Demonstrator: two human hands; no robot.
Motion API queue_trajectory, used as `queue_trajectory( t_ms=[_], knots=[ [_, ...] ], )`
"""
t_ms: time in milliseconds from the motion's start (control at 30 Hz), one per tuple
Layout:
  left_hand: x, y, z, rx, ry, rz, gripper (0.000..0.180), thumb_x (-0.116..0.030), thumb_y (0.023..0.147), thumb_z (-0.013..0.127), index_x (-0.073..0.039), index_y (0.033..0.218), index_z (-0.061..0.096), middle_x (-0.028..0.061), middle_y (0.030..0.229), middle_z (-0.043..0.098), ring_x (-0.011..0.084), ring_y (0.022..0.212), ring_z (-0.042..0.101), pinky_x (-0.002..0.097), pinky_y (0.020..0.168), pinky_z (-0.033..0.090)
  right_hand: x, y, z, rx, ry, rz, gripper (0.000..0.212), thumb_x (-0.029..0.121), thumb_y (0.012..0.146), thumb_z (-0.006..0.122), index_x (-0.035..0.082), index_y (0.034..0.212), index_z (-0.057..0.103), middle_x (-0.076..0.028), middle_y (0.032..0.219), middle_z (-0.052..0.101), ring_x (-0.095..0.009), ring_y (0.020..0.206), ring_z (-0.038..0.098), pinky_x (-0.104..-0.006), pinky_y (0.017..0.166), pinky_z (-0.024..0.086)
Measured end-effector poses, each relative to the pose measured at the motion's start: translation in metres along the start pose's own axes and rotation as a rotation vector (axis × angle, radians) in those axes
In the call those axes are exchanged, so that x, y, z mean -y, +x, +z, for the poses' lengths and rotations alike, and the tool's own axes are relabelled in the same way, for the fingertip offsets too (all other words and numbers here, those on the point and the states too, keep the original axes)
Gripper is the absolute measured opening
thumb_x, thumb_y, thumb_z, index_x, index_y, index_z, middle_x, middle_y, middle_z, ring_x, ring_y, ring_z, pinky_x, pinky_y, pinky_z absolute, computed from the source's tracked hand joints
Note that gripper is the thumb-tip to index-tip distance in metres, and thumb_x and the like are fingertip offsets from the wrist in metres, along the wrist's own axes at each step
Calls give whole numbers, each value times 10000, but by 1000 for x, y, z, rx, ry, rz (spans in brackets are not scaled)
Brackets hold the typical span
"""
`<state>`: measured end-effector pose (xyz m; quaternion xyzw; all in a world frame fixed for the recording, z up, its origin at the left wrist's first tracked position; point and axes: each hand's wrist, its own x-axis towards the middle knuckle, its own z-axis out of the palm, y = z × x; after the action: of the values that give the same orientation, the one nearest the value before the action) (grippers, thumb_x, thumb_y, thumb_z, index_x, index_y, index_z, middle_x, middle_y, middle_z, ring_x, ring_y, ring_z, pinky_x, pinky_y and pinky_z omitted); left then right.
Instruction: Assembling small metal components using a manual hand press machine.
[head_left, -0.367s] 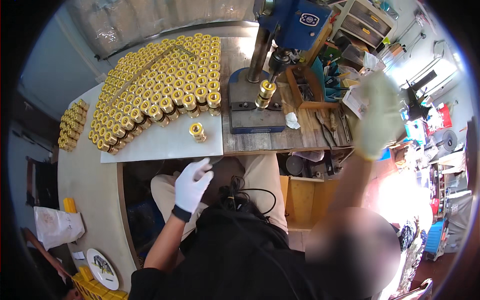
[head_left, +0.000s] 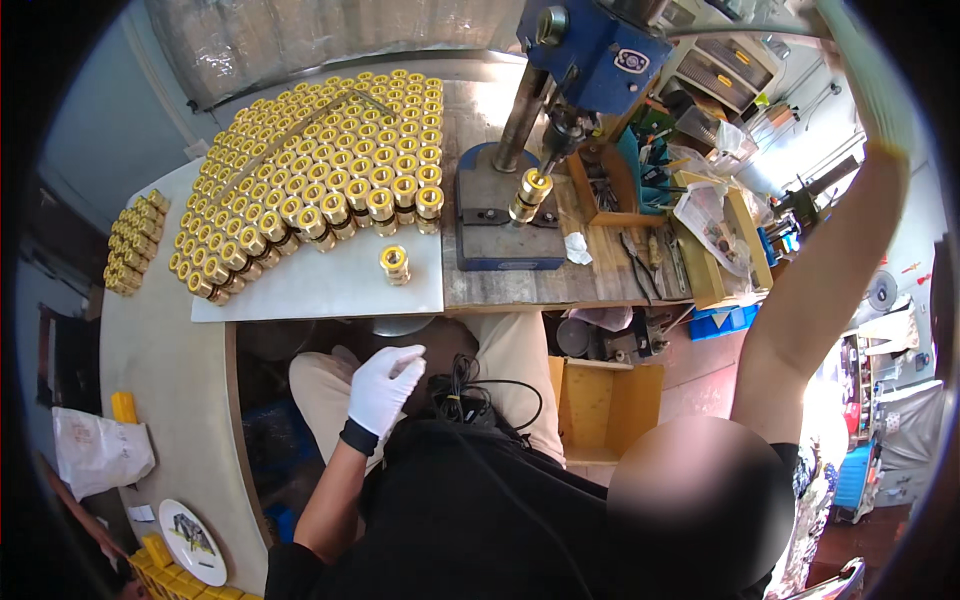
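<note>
My left hand (head_left: 383, 385), in a white glove with a dark wristband, hovers over my lap just below the table edge. It is empty, with its fingers loosely bent and slightly apart. My right hand (head_left: 872, 95), in a pale glove, is raised high at the far right, beside the end of a lever (head_left: 760, 30) of the blue drill press (head_left: 600, 60). Blur and the picture's rim hide its fingers. A brass fitting (head_left: 530, 194) stands under the press chuck (head_left: 568, 130). Another brass fitting (head_left: 395, 266) stands alone on the white board (head_left: 330, 290), nearest my left hand.
Many brass fittings (head_left: 320, 165) stand packed in rows, a thin strip (head_left: 285, 140) lying across them. A smaller group (head_left: 135, 245) is at far left. Pliers (head_left: 637, 266), a wooden tool box (head_left: 610, 205) and a tray (head_left: 712, 225) lie right of the press. A plate (head_left: 195, 540) rests lower left.
My right hand has risen up and to the right, uncovering the tray. My left hand has stayed near its place, its fingers drawn closer together. The view has shifted slightly.
</note>
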<state>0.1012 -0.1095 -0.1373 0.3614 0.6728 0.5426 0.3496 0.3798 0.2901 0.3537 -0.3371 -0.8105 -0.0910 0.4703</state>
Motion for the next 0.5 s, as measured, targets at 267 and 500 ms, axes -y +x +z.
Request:
queue_trajectory(
  t_ms=[267, 500],
  knots=[
    [-96, 49, 64, 328, 442, 690, 306, -271, 968, 757, -84, 1209, 768, 115, 1011, 730, 301, 919, 702, 386, 835, 560, 71, -255, 48, 414, -191, 281, 428, 271, 1037, 670, 53, 1405, 675, -155, 957, 764, -239, 844, 737, -358, 812, 563],
    [-292, 102, 192, 155, 228, 1464, 491, -530, 825, 791, -112, 1071, 712, 64, 1100, 687, 279, 1115, 632, 463, 1025, 460, 18, -257, 98, 401, 387, 317, 438, 300, 1021, 711, 81, 1399, 695, -64, 940, 737, -106, 860, 691, -333, 829, 553]
  ],
)
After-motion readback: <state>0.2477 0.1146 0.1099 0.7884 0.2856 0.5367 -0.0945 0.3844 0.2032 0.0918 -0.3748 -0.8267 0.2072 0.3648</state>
